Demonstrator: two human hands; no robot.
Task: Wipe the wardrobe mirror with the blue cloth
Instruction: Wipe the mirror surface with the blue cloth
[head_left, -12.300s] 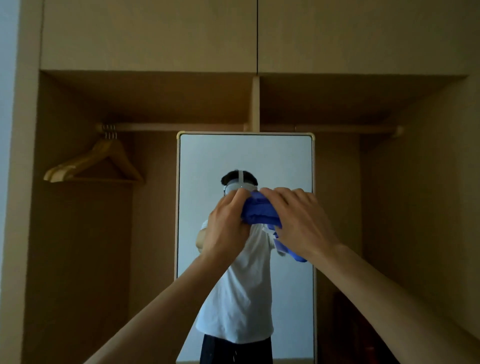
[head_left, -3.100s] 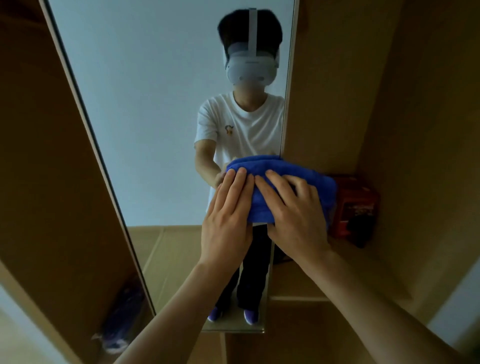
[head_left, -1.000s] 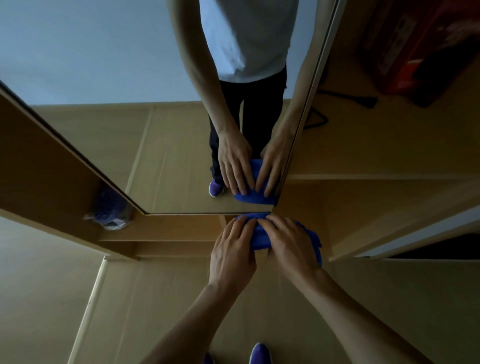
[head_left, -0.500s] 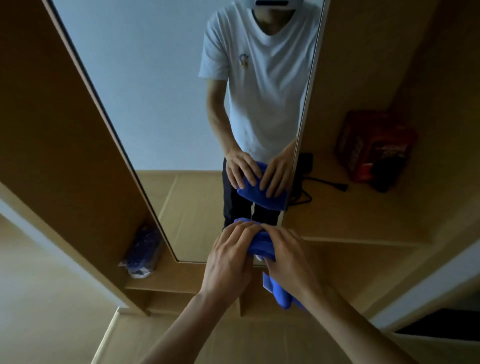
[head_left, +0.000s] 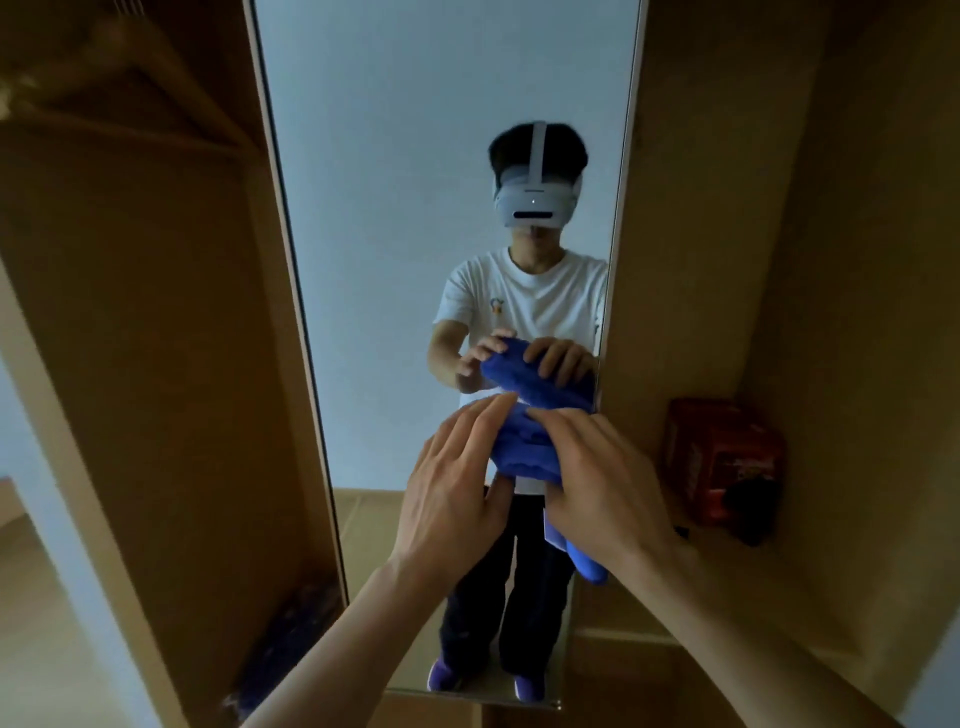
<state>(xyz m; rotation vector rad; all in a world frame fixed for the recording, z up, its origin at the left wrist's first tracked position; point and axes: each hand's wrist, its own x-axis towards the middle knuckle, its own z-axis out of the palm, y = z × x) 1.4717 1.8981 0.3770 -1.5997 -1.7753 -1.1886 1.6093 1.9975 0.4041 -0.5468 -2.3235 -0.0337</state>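
Inside a dim wooden wardrobe (head_left: 156, 364), the tall mirror (head_left: 415, 156) stands between side panels, with a red box (head_left: 722, 457) on the shelf to its right. The blue cloth (head_left: 524, 447) is bunched low against the glass near the right frame. I cannot tell whether it presses firmly. One end dangles loose under the right wrist and could drag or slip free. Bare fingertips could also smear the glass. The left hand (head_left: 452, 493) lies straight-fingered against the cloth's side, and the right hand (head_left: 602, 483) curls over it, gripping.
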